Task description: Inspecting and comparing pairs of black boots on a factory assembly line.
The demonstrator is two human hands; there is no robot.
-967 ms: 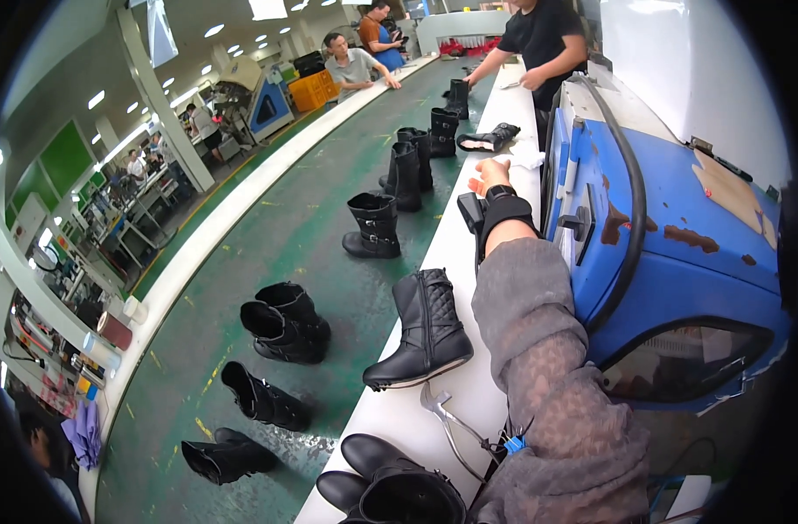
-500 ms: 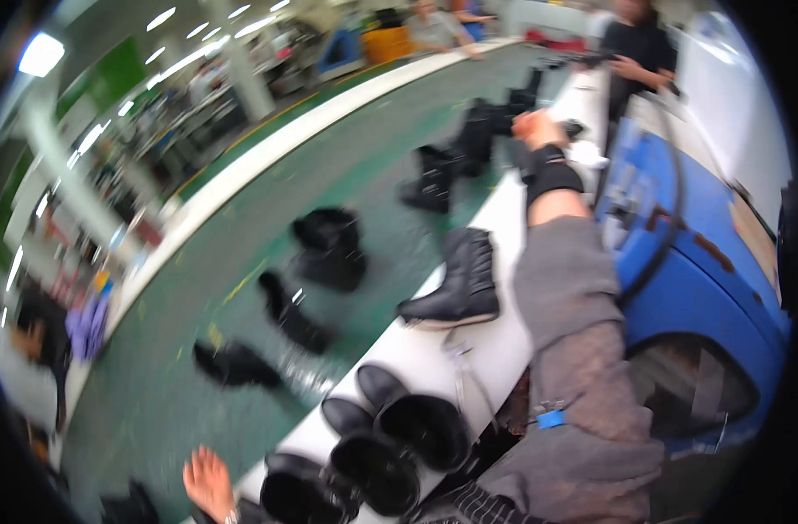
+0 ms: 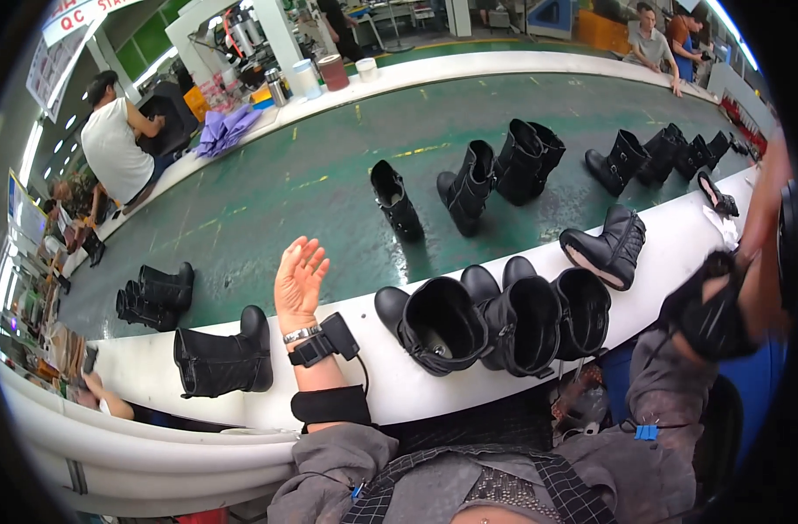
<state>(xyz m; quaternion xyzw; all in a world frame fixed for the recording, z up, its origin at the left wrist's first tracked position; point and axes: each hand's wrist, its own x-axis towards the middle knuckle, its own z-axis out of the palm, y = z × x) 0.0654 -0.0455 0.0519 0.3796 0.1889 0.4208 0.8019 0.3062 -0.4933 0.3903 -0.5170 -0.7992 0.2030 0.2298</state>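
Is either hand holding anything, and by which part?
The left hand is open and holds nothing. The right hand is blurred at the picture's edge, so I can't tell.

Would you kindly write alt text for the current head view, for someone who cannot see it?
A person's open, empty left hand is raised between black boots on a white ledge; their right arm blurs near the right rim. More black boots are on a green surface beyond, with people along its far side.
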